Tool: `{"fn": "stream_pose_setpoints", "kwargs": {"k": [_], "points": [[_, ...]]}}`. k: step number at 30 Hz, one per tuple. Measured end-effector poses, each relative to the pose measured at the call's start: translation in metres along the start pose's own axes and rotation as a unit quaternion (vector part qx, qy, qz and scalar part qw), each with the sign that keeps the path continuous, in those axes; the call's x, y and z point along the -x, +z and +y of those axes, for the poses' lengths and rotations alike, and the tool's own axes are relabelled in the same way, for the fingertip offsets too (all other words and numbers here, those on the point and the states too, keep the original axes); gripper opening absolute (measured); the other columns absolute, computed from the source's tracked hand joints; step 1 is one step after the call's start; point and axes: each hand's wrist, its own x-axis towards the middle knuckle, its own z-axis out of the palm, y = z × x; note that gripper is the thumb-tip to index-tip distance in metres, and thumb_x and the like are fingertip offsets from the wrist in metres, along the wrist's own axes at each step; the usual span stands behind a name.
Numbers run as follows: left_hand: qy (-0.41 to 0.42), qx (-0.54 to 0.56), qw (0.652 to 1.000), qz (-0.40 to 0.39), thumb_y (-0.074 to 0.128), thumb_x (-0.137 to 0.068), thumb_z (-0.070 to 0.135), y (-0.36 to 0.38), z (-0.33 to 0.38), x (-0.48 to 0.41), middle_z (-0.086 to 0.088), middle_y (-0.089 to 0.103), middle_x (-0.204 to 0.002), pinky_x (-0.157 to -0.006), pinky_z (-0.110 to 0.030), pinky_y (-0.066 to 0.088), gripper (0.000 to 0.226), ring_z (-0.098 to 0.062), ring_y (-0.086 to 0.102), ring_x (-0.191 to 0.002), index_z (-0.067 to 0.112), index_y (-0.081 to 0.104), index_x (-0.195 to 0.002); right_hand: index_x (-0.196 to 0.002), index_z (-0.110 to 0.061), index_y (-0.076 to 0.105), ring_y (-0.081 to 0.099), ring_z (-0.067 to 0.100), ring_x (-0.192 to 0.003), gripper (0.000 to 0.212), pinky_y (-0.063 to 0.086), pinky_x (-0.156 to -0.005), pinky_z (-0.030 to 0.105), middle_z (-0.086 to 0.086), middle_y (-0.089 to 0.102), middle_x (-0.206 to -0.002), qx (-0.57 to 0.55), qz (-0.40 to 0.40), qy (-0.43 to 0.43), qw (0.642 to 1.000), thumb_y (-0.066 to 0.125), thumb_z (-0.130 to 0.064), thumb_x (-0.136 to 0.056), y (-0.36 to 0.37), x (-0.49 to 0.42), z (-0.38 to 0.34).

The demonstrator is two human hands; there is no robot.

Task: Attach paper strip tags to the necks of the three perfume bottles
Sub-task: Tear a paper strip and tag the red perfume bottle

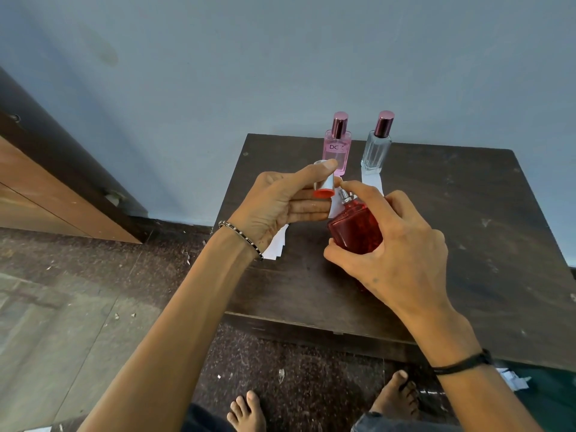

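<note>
Red bottle: off the worktop, tilted, cap off, spray nozzle exposed. Can't tell if the red is glass or liquid.
Pink bottle: upright at the back edge of the worktop, metallic cap on, pink liquid inside, partial "DC" print.
Clear bottle: upright just right of the pink one, same kind of cap on. Can't tell if it holds anything. It stands on the end of a white paper strip that runs forward from its base.
Second strip: white, right beside the red bottle's neck, against the left fingertips. Can't tell if it goes round the neck.
Loose paper pieces lie on the worktop under the left wrist.

Worktop: dark wood, scuffed, pushed up to a blue-grey wall. Floor is dark and speckled, with paper scraps at right. Brown wooden cabinet at left. Bare feet at the bottom edge.

Left hand: pinches the silver cap with its red inside showing, thumb on top, fingers straight below.
Right hand: wrapped round the red bottle, thumb at its lower left, index finger reaching over the nozzle.
</note>
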Motion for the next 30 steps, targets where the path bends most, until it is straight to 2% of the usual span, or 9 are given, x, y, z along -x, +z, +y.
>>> {"fn": "stream_pose_setpoints", "kwargs": {"k": [5,7,9,13,16,18,20,24,30], "points": [[0.003,0.013,1.000,0.004,0.073,-0.088,0.028,0.001,-0.003,0.000,-0.021,0.076,-0.107,-0.080,-0.038,0.062,0.039,-0.026,0.077,-0.085,-0.004,0.073,-0.111,-0.150,-0.045,0.023,0.056,0.012,-0.109,0.101,0.053,-0.088,0.040,-0.003,0.056,-0.131,-0.064,-0.003,0.013,0.998,0.073,-0.070,-0.066,-0.006,0.003,0.000],[0.008,0.012,1.000,0.006,0.072,-0.089,0.027,0.001,-0.003,-0.001,-0.015,0.078,-0.105,-0.076,-0.035,0.063,0.032,-0.023,0.077,-0.083,0.000,0.076,-0.105,-0.150,-0.039,0.019,0.049,0.009,-0.114,0.114,0.047,-0.096,0.024,-0.009,0.049,-0.136,-0.145,-0.017,0.067,0.987,0.084,-0.062,-0.060,-0.011,0.003,0.000],[0.013,0.017,1.000,-0.001,0.070,-0.089,0.026,0.001,-0.003,0.000,-0.008,0.079,-0.101,-0.075,-0.033,0.063,0.020,-0.020,0.077,-0.080,0.009,0.079,-0.095,-0.144,-0.035,0.024,0.047,0.005,-0.112,0.112,0.039,-0.087,0.009,-0.016,0.042,-0.128,-0.239,-0.016,0.120,0.963,0.087,-0.057,-0.054,-0.016,0.003,0.002],[0.030,0.022,0.999,0.004,0.069,-0.091,0.026,0.000,-0.002,0.000,-0.007,0.079,-0.105,-0.081,-0.035,0.062,0.018,-0.027,0.077,-0.093,0.011,0.078,-0.095,-0.121,-0.038,0.046,0.067,0.003,-0.096,0.097,0.053,-0.086,0.029,-0.023,0.064,-0.109,-0.437,0.014,0.201,0.877,0.094,-0.057,-0.039,-0.024,0.000,0.012],[0.041,0.028,0.999,0.018,0.070,-0.091,0.026,-0.001,-0.002,-0.002,-0.008,0.078,-0.107,-0.088,-0.039,0.060,0.019,-0.033,0.074,-0.101,0.010,0.078,-0.098,-0.121,-0.026,0.056,0.068,0.012,-0.068,0.093,0.057,-0.060,0.030,-0.003,0.070,-0.093,-0.540,-0.027,0.240,0.806,0.090,-0.052,-0.039,-0.028,-0.004,0.017],[0.047,0.029,0.998,0.028,0.070,-0.091,0.026,-0.001,-0.001,-0.003,-0.009,0.078,-0.108,-0.090,-0.041,0.059,0.020,-0.034,0.074,-0.102,0.009,0.078,-0.099,-0.115,-0.017,0.059,0.059,0.011,-0.056,0.072,0.049,-0.043,0.025,0.005,0.068,-0.089,-0.615,-0.066,0.232,0.750,0.084,-0.044,-0.053,-0.030,-0.005,0.016],[0.050,0.023,0.998,0.039,0.070,-0.090,0.027,0.000,-0.002,-0.004,-0.011,0.077,-0.109,-0.093,-0.044,0.058,0.022,-0.034,0.073,-0.102,0.009,0.079,-0.099,-0.116,-0.014,0.060,0.057,0.012,-0.061,0.055,0.046,-0.042,0.024,0.009,0.072,-0.099,-0.688,-0.097,0.232,0.681,0.076,-0.037,-0.068,-0.031,-0.006,0.013],[0.057,0.014,0.997,0.046,0.070,-0.090,0.027,0.004,-0.003,-0.005,-0.012,0.077,-0.110,-0.093,-0.044,0.058,0.024,-0.034,0.074,-0.101,0.007,0.078,-0.102,-0.132,-0.015,0.058,0.065,0.020,-0.087,0.053,0.053,-0.058,0.026,0.018,0.069,-0.126,-0.772,-0.138,0.273,0.557,0.063,-0.040,-0.086,-0.035,-0.006,0.008],[0.059,0.032,0.996,0.061,0.070,-0.091,0.027,0.007,-0.001,-0.005,-0.011,0.078,-0.106,-0.090,-0.040,0.060,0.025,-0.031,0.075,-0.099,0.007,0.078,-0.103,-0.134,-0.014,0.061,0.068,0.038,-0.114,0.056,0.063,-0.069,0.041,0.022,0.067,-0.129,-0.781,-0.200,0.272,0.526,0.041,-0.053,-0.098,-0.042,-0.006,0.007]]}}
